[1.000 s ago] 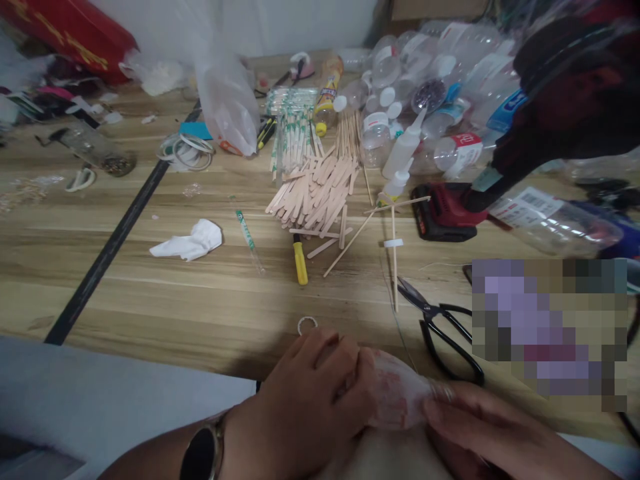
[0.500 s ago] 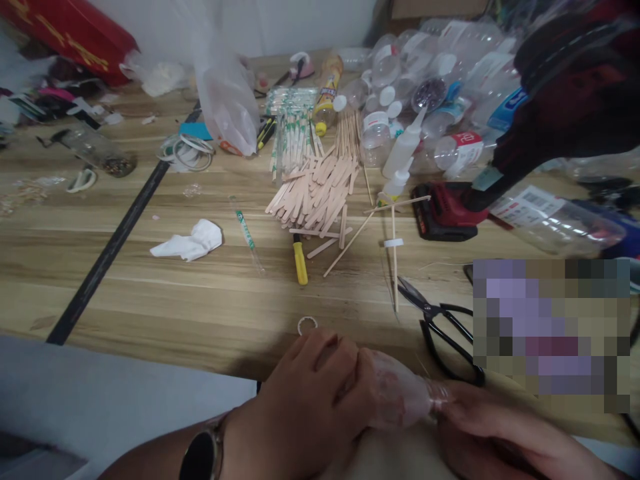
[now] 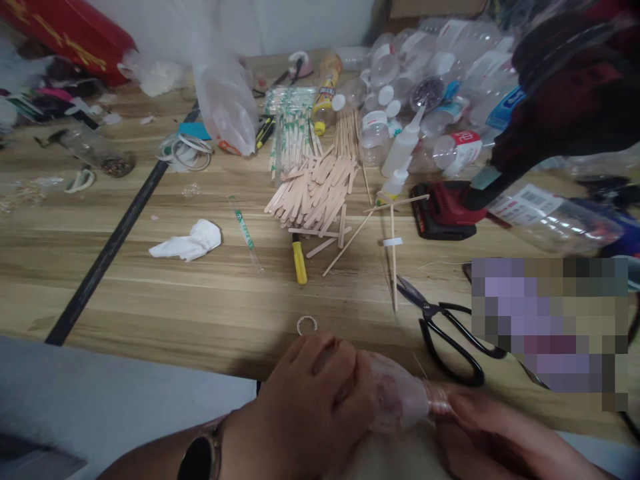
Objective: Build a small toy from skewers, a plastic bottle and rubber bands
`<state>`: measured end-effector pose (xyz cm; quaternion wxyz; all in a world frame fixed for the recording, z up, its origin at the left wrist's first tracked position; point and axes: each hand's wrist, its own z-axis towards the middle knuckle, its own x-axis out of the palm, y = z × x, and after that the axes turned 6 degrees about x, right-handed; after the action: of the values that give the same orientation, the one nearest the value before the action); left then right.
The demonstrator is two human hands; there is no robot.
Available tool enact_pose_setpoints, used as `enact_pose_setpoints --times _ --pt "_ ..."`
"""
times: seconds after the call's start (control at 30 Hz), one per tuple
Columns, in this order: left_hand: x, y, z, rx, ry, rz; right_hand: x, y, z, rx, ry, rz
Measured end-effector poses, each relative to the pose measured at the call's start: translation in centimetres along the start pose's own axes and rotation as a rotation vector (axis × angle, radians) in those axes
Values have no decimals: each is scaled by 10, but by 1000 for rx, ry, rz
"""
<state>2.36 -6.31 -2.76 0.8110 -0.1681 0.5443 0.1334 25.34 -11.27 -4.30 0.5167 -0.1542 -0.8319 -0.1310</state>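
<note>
Close to my body, a clear plastic bottle lies on its side with its threaded neck pointing right. My left hand, with a watch on the wrist, is wrapped around the bottle's body. At the neck, my right hand has its fingers closed on the threaded end; its lower fingers are partly hidden. A white plastic ring lies on the table just beyond my left knuckles. Black-handled scissors rest beyond my right hand, by a wooden stick with a white cap on it.
Flat wooden sticks are piled mid-table, near a yellow-handled screwdriver. Many empty bottles crowd the back right, beside a red and black cordless tool. A crumpled tissue and a black strip lie left.
The bottle and my right hand have shifted very slightly, showing more of the scissor handles. Both hands keep their hold on the bottle.
</note>
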Motion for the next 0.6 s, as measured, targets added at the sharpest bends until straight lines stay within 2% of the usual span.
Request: enact_pose_setpoints --times 0.13,0.27,0.4,0.5,0.6 --pt "-1 0 0 -5 -25 16 -1 -2 2 17 -57 -109" --pt "-2 -1 2 -19 -60 18 -29 -14 -8 56 -176 -215" --pt "-2 -1 3 -22 -68 18 -48 -21 -19 101 -187 -254" --pt "-1 -1 2 -23 -70 19 -41 -20 -17 88 -196 -293" --pt "-1 -2 2 -12 -90 51 -26 -17 -11 58 -229 -471"
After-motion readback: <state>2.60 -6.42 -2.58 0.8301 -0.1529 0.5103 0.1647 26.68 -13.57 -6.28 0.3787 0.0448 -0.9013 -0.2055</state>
